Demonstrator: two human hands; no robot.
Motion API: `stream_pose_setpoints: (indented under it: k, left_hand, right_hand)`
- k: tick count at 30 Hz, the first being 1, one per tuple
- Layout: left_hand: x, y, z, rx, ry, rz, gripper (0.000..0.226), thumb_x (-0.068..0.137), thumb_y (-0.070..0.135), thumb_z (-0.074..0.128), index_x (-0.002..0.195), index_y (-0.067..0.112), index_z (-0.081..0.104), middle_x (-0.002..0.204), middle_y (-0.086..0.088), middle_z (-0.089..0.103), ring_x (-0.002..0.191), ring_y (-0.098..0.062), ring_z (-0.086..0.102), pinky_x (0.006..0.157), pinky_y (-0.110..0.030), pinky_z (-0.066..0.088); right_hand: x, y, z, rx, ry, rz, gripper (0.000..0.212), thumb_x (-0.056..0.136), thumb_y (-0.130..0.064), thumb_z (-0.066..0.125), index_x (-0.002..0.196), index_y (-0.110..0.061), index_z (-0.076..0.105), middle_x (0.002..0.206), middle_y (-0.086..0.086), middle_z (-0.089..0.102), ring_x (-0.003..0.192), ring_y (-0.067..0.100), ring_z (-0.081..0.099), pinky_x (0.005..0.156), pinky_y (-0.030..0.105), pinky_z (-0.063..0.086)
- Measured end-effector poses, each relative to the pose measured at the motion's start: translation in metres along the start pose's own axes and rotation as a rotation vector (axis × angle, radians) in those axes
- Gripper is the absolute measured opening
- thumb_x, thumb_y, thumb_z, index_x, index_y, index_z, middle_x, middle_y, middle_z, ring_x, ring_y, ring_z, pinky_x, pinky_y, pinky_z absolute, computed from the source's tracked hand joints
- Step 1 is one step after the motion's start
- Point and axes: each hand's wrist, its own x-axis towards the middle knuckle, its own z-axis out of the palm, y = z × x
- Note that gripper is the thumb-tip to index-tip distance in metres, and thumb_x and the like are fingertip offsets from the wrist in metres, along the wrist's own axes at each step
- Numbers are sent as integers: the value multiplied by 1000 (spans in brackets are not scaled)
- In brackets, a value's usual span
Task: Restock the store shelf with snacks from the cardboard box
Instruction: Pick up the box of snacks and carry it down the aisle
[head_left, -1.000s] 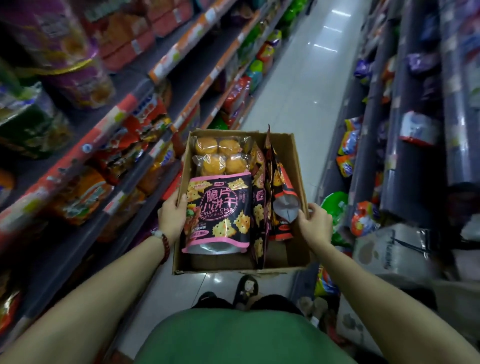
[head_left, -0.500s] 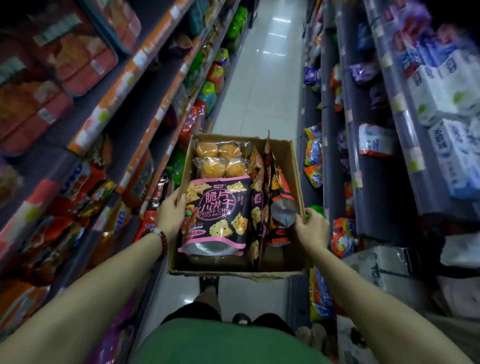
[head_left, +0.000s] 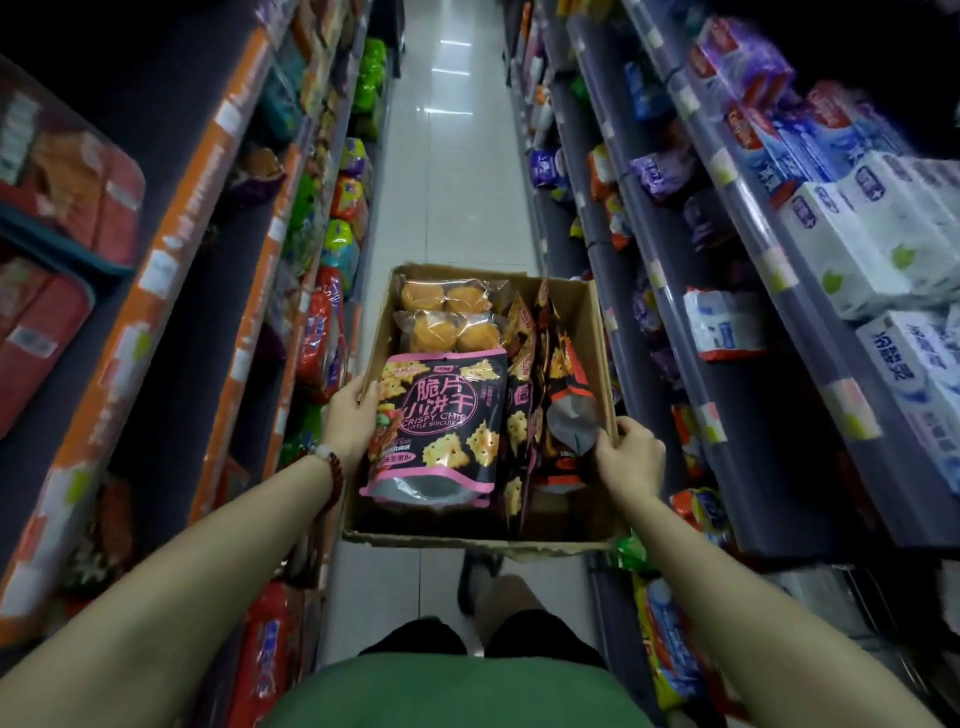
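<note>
Cardboard box (head_left: 587, 332) of snacks carried down a store aisle, one hand on each side wall.

Head view: the brown, open-topped box is held out in front of the body above the pale tiled floor (head_left: 452, 171), between the orange-edged left shelves (head_left: 171, 260) and the grey right shelves (head_left: 769, 270). Its near rim looks ragged. Inside, a black and pink crispy biscuit bag (head_left: 441, 415) lies flat on top at the near left, two clear packs of round golden cakes (head_left: 447, 317) sit behind it, and more snack bags (head_left: 550, 395) stand on edge to the right. The left hand (head_left: 350, 421), a beaded bracelet (head_left: 332, 467) on its wrist, has its grip pressed around the left wall. The right hand (head_left: 631, 454) has its grip curled over the right wall's rim.
</note>
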Motion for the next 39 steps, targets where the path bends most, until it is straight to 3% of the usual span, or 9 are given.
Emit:
stream_pose_setpoints:
  k: [5,9,14,17,20,24,27,33,39]
  left_hand:
    - [80,31,18,-26,-5,-24,33,102,27,41,128,18,57,103,-1,66,99,-21,64,79,-27,48]
    - [141,68,28,-12,24,-58,37,102,25,41,135,12,52,114,-3,64,102,-18,62,83,-24,46]
    - [217,106,28,-3,33,-58,35,102,25,40,133,14,54,118,-1,64,111,-21,60,93,-33,48]
    - [268,121,27,41,71,-67,45,98,38,42,138,18,51,128,-3,63,119,-23,58,103,-43,46]
    - [320,145,35,72,114,-70,40,100,31,43,137,19,52,121,-2,66,108,-21,60,95,-31,46]
    - [385,169,48,92,131,-36,39,101,27,43,137,17,53,125,-6,65,115,-26,58,98,-31,42]
    - [445,193,54,69,98,-65,39,101,29,42,137,17,51,117,-4,65,106,-23,60,91,-28,45]
    - [552,242,64,111,88,-96,46,100,34,44,143,16,46,137,-7,57,125,-28,53,105,-37,42]
    - [637,260,89,84,114,-127,47,100,35,43,142,15,46,140,-6,54,130,-29,48,109,-45,39]
  right_hand:
    - [81,-34,18,-15,0,12,17,90,-23,58,99,-14,69,86,12,70,81,33,64,64,30,42]
    - [159,-74,25,-16,-22,-8,16,90,-23,59,99,-15,69,88,12,70,83,33,65,69,32,49]
    - [239,-126,38,-34,-45,-23,20,90,-25,58,103,-15,69,92,14,70,87,35,64,72,33,48]
    - [281,-155,45,-17,-68,-37,16,91,-24,58,98,-13,68,89,11,69,83,30,63,69,31,47]
    - [330,-183,56,-7,-83,-46,16,92,-24,57,99,-13,67,90,10,67,86,30,62,69,30,42]
    - [395,-215,74,-9,-77,-53,22,92,-24,58,109,-14,68,99,14,70,93,34,64,73,33,45]
    - [448,-247,86,-3,-64,-28,21,91,-23,58,107,-15,69,98,15,71,91,34,65,77,38,53]
    - [537,-298,99,-16,-75,9,17,91,-24,56,100,-14,67,92,14,70,86,34,64,72,37,50]
    - [631,-334,127,-45,-125,12,22,93,-24,56,110,-14,66,100,13,70,93,33,64,80,41,54]
